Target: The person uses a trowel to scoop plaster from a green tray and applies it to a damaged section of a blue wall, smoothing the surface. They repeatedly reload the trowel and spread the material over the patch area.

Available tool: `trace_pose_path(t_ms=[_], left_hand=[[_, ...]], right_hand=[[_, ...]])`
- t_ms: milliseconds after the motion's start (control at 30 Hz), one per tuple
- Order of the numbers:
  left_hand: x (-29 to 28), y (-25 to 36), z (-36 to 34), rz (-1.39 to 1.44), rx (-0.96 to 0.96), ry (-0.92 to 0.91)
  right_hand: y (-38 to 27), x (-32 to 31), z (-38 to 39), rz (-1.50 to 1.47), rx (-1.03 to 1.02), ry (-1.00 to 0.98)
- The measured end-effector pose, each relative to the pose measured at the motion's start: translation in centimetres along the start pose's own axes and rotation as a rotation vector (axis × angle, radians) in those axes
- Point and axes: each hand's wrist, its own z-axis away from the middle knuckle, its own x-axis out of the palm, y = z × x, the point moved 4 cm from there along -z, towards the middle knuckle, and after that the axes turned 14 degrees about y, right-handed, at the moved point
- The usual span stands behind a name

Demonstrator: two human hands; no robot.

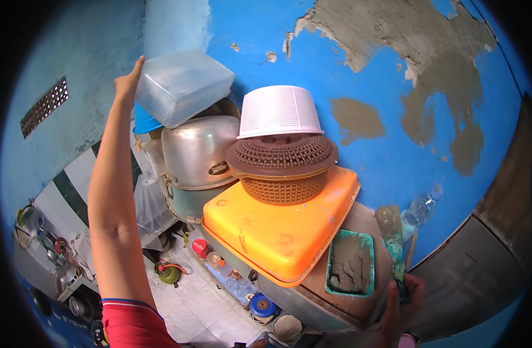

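Note:
My left arm reaches up on the left, and my left hand [128, 81] is at the side of a translucent plastic box [188, 84]. A finger or thumb points up along the box's edge; the other fingers are mostly hidden. This box rests tilted on a large silver metal pot [199, 148]. Low on the right, my right hand [406, 296] is closed round the handle of a green putty knife [396, 249], its blade smeared with grey cement. Beside the knife, a green tray [331, 267] holds wet grey cement.
An upturned orange basin [260, 232] carries a brown lidded basket [283, 188] and a white basket [279, 110]. Grey patches [357, 119] mark the blue wall [318, 69]. A clear bottle [422, 207] leans there. Below left are a green gas cylinder [168, 274] and bottles.

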Motion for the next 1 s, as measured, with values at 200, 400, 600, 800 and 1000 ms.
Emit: trace_pose_path(t_ms=[200,400,600,800,1000], left_hand=[[3.5,1.0,3.7,-0.117,0.003,0.126],[2.2,1.9,6.6,-0.03,-0.036,0.036],[3.7,2.2,8.6,-0.08,0.003,-0.031],[3.7,2.6,11.5,-0.086,0.09,0.03],[3.3,2.7,13.1,-0.131,0.155,0.041]], right_hand=[[-0.1,-0.1,0.2,-0.085,0.139,0.004],[-0.8,0.7,0.2,-0.09,0.088,0.015],[-1.4,0.7,0.2,-0.094,0.076,-0.006],[-1.0,0.4,0.2,-0.115,0.115,-0.025],[-1.0,0.8,0.3,-0.13,0.086,-0.007]])
